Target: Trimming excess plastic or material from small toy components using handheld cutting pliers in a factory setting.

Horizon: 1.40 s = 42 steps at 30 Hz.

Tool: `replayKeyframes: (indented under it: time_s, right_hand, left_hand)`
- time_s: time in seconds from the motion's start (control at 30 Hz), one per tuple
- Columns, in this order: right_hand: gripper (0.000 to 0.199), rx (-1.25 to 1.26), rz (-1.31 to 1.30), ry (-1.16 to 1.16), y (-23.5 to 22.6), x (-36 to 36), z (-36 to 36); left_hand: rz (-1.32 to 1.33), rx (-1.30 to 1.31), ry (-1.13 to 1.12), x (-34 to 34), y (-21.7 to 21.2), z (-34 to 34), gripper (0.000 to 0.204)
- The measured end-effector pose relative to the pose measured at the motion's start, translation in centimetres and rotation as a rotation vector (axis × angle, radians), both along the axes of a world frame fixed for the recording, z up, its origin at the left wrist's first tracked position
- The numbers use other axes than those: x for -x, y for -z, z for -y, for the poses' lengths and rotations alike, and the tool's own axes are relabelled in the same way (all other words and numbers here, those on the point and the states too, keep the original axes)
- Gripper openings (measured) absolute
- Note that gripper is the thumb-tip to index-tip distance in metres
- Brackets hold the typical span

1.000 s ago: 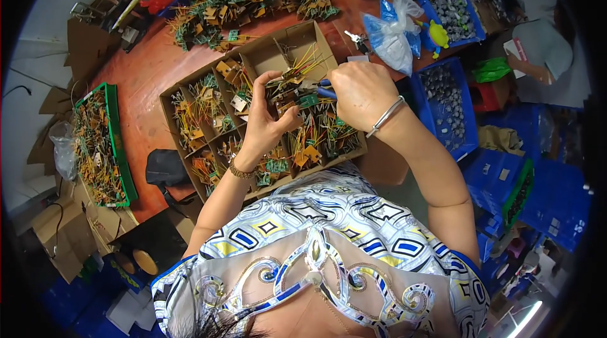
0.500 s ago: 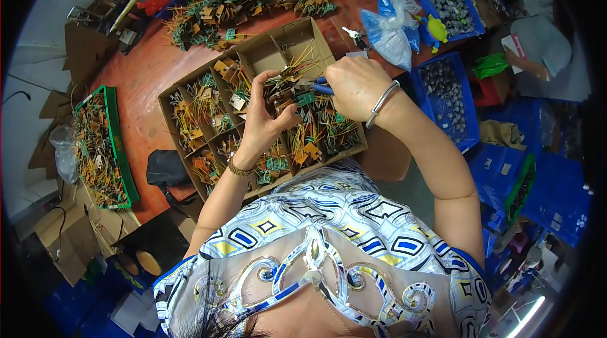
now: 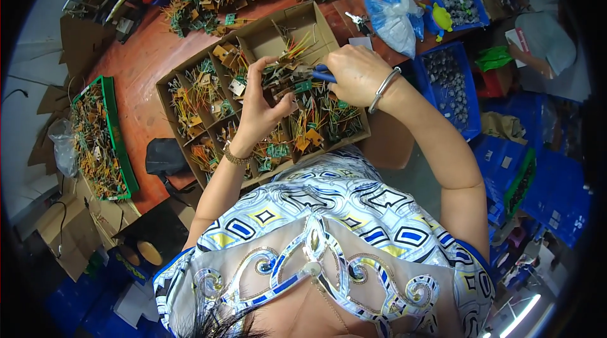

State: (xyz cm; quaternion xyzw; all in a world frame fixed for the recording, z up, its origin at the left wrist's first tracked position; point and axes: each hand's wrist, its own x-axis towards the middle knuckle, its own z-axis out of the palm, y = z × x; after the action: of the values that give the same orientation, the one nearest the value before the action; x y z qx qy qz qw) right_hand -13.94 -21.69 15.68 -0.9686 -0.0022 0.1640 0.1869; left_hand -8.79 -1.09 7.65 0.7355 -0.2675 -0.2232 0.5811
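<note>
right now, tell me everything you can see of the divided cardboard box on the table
The cardboard box is a shallow brown tray lying flat and skewed on the reddish table, its near edge at the person's chest. Cardboard dividers split it into compartments, most holding small green and yellow wired parts; the far compartment is nearly bare. The left hand and right hand are over its middle, working on a bundle of parts with a blue-handled tool.

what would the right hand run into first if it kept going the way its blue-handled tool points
Probably the small wired part pinched in the left hand, right at the tool tip; depth is hard to judge.
</note>
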Motion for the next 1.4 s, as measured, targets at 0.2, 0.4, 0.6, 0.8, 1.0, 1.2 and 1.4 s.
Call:
replayKeyframes:
  time_s: [0.2,0.4,0.6,0.8,1.0,1.2,1.4]
  right_hand:
    - [0.014,0.043,0.036,0.017,0.0,0.5,-0.9]
    - [0.014,-0.011,0.054,0.033,0.6,0.6,-0.6]
    - [0.013,0.057,0.058,0.047,-0.5,0.8,-1.4]
    - [0.014,0.021,0.055,0.047,-0.3,0.5,-0.7]
    - [0.018,0.061,0.127,0.037,-0.6,0.6,-0.3]
    - [0.022,-0.642,0.39,0.23,-1.9,1.2,0.9]
    - [0.025,-0.625,0.423,0.102,1.8,-0.6,-1.8]
  left_hand:
    - [-0.21,0.104,-0.006,0.0,0.1,-0.1,0.059]
    - [-0.249,0.21,-0.041,-0.1,-0.7,0.1,0.062]
    - [-0.24,0.226,-0.048,0.2,-0.3,0.1,0.066]
    - [-0.361,0.285,-0.059,0.0,-0.5,0.2,0.066]
    - [-0.336,0.301,-0.115,-0.2,-0.3,0.2,0.054]
    - [0.444,0.034,-0.043,-0.2,-0.2,-0.7,0.04]
    - [0.531,0.074,0.12,1.2,-1.0,0.3,0.043]
